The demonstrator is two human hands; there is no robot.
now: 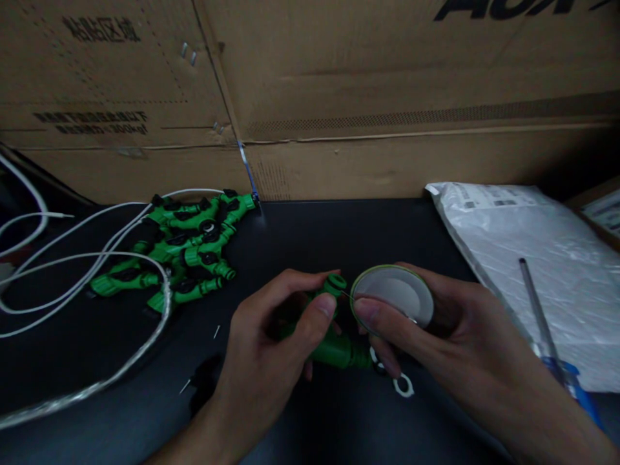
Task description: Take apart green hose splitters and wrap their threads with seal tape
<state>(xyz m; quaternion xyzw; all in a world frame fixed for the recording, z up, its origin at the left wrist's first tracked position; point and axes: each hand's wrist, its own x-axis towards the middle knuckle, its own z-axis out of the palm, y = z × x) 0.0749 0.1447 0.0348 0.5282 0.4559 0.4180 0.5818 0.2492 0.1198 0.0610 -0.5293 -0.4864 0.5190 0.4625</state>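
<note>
While in left hand — fitting.

Smooth green plastic fitting and pale, satiny disc before us, over matt black tabletop.
Matt cardboard lines the far edge; crinkled, glossy plastic mailer toward the right edge.

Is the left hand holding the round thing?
No, the right hand holds the round thing; the left hand holds a green connector.

- Left hand curled in a grip, left thumb angled up and inward
- Right hand also gripping, right thumb stretched toward the left
- Both forearms bare, slanting inward
</note>
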